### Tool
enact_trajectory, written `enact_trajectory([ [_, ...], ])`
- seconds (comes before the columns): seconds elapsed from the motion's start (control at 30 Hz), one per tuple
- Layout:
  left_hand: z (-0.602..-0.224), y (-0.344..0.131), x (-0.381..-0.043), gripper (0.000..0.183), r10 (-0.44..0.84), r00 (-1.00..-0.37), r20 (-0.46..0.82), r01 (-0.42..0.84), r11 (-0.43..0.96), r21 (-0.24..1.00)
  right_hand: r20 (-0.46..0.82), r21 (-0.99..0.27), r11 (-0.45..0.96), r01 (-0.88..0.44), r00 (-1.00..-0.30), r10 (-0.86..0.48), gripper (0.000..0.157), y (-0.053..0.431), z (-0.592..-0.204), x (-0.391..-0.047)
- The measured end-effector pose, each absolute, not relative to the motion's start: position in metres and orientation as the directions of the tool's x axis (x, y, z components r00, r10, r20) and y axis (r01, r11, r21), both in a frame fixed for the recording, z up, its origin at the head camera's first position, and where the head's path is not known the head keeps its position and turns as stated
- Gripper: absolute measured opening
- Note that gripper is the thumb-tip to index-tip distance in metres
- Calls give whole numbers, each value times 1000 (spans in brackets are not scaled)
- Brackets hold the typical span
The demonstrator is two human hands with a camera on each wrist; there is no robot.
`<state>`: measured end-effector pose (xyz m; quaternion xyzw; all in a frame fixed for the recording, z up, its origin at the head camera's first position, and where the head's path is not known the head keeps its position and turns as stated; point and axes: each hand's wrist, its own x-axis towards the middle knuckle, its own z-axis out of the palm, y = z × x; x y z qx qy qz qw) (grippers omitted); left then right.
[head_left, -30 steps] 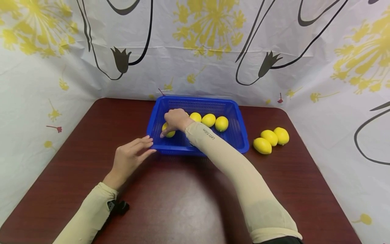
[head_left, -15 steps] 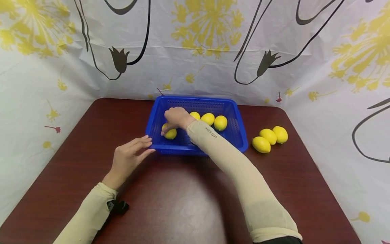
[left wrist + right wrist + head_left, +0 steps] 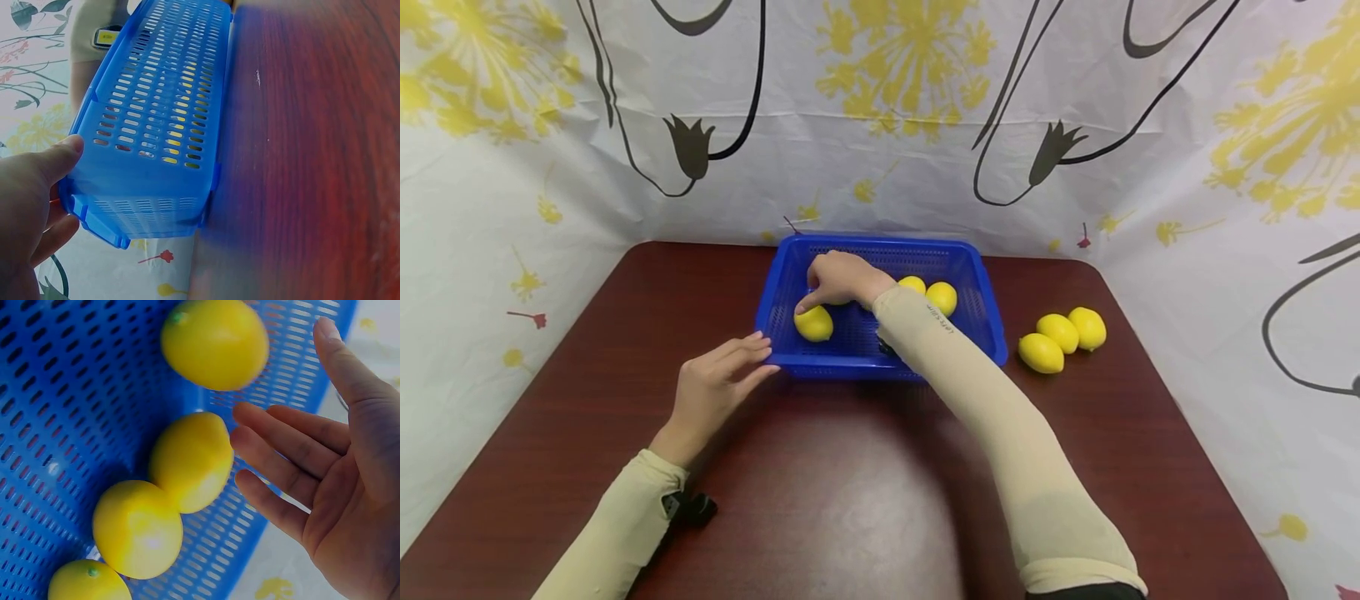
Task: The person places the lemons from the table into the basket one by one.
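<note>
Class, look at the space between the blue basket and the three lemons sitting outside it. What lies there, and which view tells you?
Only a narrow strip of bare reddish-brown tabletop separates the blue basket from the three lemons; the head view shows it.

From above, the head view faces down; close wrist views share the basket (image 3: 850,364).

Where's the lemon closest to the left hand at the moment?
In the head view, that lemon lies inside the blue basket, toward its near left corner, close by the right hand.
</note>
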<state>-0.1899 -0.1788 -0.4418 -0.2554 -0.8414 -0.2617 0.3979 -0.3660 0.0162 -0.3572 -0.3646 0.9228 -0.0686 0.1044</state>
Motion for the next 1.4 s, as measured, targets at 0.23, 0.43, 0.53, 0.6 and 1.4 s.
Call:
enact_trajectory([
  [0.23, -443, -179, -190, 50, 217, -555, 803, 634, 735, 240, -96, -326, 667, -670, -678, -729, 54, 36, -335, -367],
  [0.43, -443, -179, -190, 52, 225, -556, 800, 637, 734, 236, -69, -420, 639, -644, -680, -730, 58, 63, -312, -367],
  [0.53, -442, -179, -190, 51, 226, -555, 801, 637, 734, 235, -58, -441, 650, -619, -703, -709, 57, 77, -299, -365],
  [0.6, -442, -180, -190, 51, 226, -553, 802, 636, 736, 231, -51, -447, 658, -606, -717, -695, 56, 86, -292, -363],
  [1.4, -432, -181, -188, 48, 279, -602, 748, 609, 767, 203, 12, -369, 742, -560, -801, -599, 64, 179, -263, -336],
])
